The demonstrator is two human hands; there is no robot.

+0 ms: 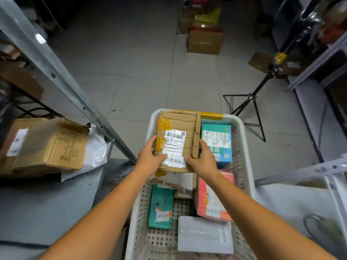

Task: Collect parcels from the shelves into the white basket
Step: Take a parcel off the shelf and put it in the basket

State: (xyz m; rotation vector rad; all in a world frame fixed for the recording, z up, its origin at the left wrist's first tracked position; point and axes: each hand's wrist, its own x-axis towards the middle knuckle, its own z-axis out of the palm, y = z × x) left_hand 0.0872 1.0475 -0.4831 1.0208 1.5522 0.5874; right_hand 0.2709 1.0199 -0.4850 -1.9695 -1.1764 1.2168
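Observation:
A brown cardboard parcel (178, 126) wrapped in tape, with a white barcode label, is held over the far end of the white perforated basket (244, 147). My left hand (150, 156) grips its near left corner, thumb across the label. My right hand (201, 158) grips its near right edge. Inside the basket lie a teal-and-white box (216, 141), a pink parcel (212, 199), a green soft bag (161, 205) and a white flat packet (204, 235). Other parcels under the brown one are partly hidden.
A metal shelf on the left carries a large cardboard box (48, 145) and a white plastic bag (96, 147); its slanted upright (62, 76) runs close to the basket. A black tripod (253, 102) stands on the floor at right. More boxes (205, 41) sit farther away.

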